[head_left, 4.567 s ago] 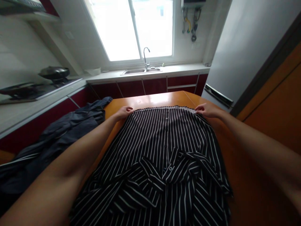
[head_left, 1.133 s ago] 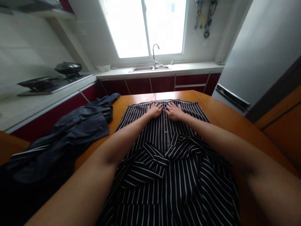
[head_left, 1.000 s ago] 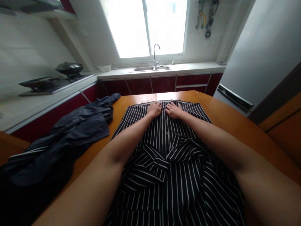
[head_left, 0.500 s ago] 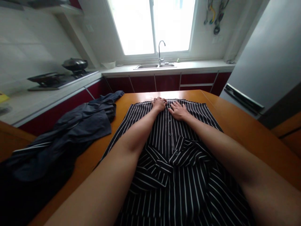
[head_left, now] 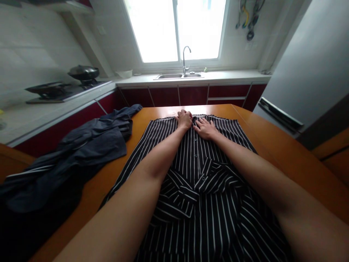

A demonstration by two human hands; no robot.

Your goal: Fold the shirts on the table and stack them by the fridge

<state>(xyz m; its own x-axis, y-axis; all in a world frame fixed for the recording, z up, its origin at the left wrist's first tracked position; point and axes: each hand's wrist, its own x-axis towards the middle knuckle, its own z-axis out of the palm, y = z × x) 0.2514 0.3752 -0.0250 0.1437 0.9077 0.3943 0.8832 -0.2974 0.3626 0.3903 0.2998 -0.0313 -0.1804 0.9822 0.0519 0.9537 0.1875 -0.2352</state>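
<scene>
Side by side at the far hem of a black-and-white striped shirt (head_left: 196,174), a person's two bare hands press down near the button placket — the garment lies buttoned and spread flat, collar toward the wearer of the camera, on an orange wooden table (head_left: 272,145). The left hand (head_left: 184,119) is curled, its fingers bunched at the shirt's far edge, though whether it pinches the cloth cannot be told; the right hand (head_left: 205,128) lies flat with fingers loose and spread on the fabric, grasping nothing. Both forearms stretch across the shirt. To the left, touching the table's edge, a dark blue garment (head_left: 81,145) lies crumpled. Beyond the table run red-fronted cabinets (head_left: 191,95), a steel sink with faucet (head_left: 185,69) under a bright window — a wok (head_left: 83,72) sits on the stove at left, a grey refrigerator (head_left: 300,72) at right.
</scene>
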